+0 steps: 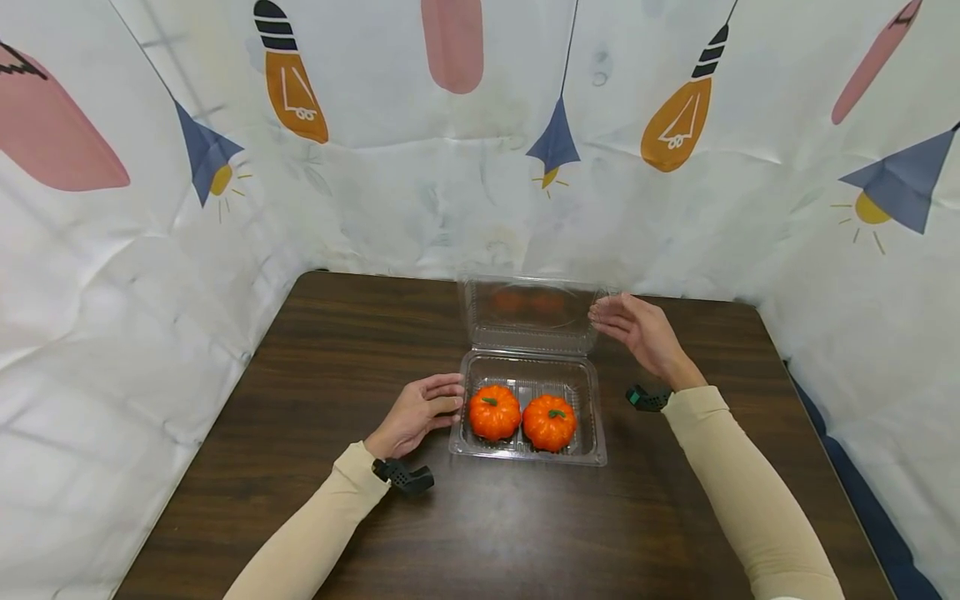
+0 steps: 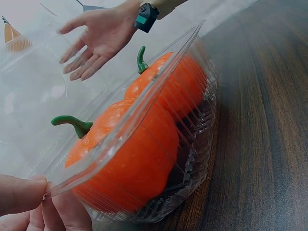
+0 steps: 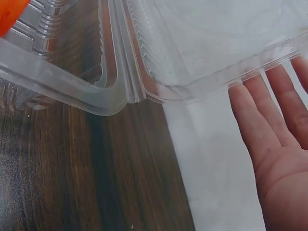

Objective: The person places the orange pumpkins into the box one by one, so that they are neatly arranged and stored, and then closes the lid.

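Note:
A clear plastic clamshell container (image 1: 592, 417) lies on the table, its lid (image 1: 528, 337) raised at the back. Two small orange pumpkins with green stems sit side by side in its base, a left pumpkin (image 1: 494, 412) and a right pumpkin (image 1: 550, 422). At the base's left side, my left hand (image 1: 416, 412) pinches the rim between thumb (image 2: 21, 195) and fingers, as the left wrist view shows. My right hand (image 1: 645, 333) is at the lid's right side. In the right wrist view its nearly straight fingertips (image 3: 238, 91) touch the lid's edge.
The dark wooden table (image 1: 337, 350) extends around the container. Behind it and at both sides hangs a white printed cloth (image 1: 420, 208), close to the table's back edge. Each wrist carries a black camera on a band (image 1: 405, 477).

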`<state>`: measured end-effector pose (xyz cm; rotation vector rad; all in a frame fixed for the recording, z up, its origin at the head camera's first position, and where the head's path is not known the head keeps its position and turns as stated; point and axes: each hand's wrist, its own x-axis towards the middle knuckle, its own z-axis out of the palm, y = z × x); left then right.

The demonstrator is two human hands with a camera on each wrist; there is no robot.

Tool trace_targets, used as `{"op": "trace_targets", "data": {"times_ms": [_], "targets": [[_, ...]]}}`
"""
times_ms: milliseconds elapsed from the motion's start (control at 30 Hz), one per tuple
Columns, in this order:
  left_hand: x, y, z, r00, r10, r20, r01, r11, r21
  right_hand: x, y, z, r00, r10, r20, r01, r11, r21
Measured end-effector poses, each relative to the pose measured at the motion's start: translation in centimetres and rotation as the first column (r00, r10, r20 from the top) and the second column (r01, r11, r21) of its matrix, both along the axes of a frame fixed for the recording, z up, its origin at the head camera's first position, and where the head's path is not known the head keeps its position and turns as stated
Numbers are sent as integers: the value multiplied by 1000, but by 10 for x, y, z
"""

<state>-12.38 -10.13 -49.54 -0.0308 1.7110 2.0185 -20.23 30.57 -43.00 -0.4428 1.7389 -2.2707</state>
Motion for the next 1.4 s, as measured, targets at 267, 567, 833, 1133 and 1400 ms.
{"op": "trace_targets", "data": {"times_ms": [267, 567, 833, 1133, 1400], "targets": [[-1, 1, 0, 1000, 2, -3, -2, 1000, 5, 3, -4, 18, 1000, -28, 9, 25, 960, 279], [-1, 1, -1, 1000, 0, 0, 0, 1000, 8, 10, -2, 34, 998, 38, -55, 5, 777, 629], [-2, 2, -2, 1000, 4, 1, -4, 1000, 11, 14, -2, 38, 984, 79, -162, 84, 596, 798], [-3, 3, -2, 1000, 12, 11, -12, 1000, 11, 23, -3, 39, 963, 207, -170, 14, 595, 803], [-2, 3, -1, 1000, 4, 24, -5, 1000, 12, 32, -5, 39, 956, 264, -131, -42, 561, 827]]}}
